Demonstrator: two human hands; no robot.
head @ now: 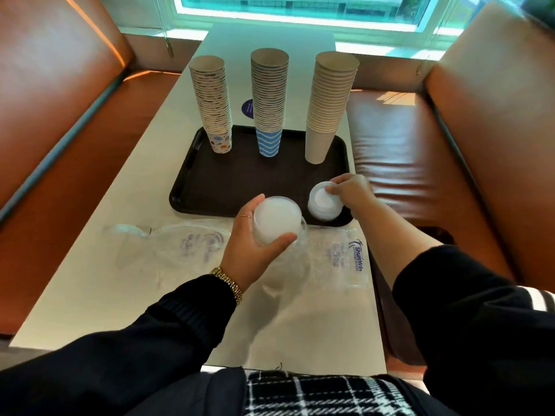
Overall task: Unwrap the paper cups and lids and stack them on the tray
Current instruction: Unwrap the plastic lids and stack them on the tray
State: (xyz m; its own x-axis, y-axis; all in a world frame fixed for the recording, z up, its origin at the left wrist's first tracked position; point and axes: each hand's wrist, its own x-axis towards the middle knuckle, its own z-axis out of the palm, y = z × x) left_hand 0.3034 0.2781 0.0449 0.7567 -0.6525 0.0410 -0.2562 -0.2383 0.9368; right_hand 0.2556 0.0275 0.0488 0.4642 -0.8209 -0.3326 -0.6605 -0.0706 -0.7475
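Three tall stacks of paper cups stand on the dark tray (pixel 228 178): a patterned stack (pixel 213 106) at left, a blue-striped stack (pixel 268 103) in the middle, a plain beige stack (pixel 329 106) at right. My left hand (pixel 249 250) grips a stack of white lids (pixel 276 220) above the tray's near edge, with clear wrap trailing below it. My right hand (pixel 351 193) pinches the rim of a second, shorter stack of white lids (pixel 324 204) that stands on the tray's near right corner.
Empty clear plastic sleeves (pixel 168 244) lie on the white table (pixel 99 265) in front of the tray, one printed with blue letters (pixel 348 259). Brown leather benches (pixel 420 151) flank the table on both sides. A window runs along the back.
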